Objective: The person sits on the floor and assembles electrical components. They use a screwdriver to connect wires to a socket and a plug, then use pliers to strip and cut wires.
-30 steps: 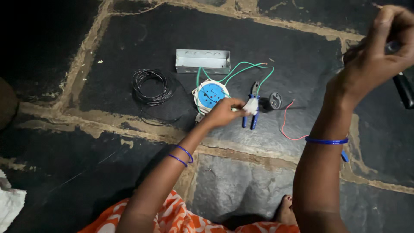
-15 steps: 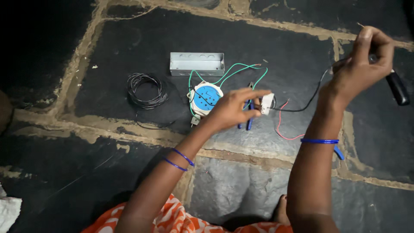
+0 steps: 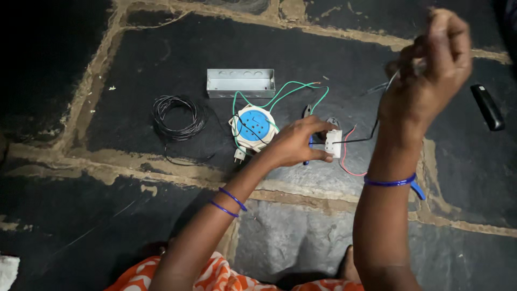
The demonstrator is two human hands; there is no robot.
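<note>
Nearest, the left hand pinches a small white switch module by its edge, low over the stone floor. Up and to the right, the raised right hand has its grip closed on the far end of a black wire, running taut from the module up-right. Beyond lie a blue round socket, a metal box and a black wire coil.

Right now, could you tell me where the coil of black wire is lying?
In the head view, the coil of black wire lies on the dark stone floor, left of the blue and white socket and below-left of the metal box.
</note>
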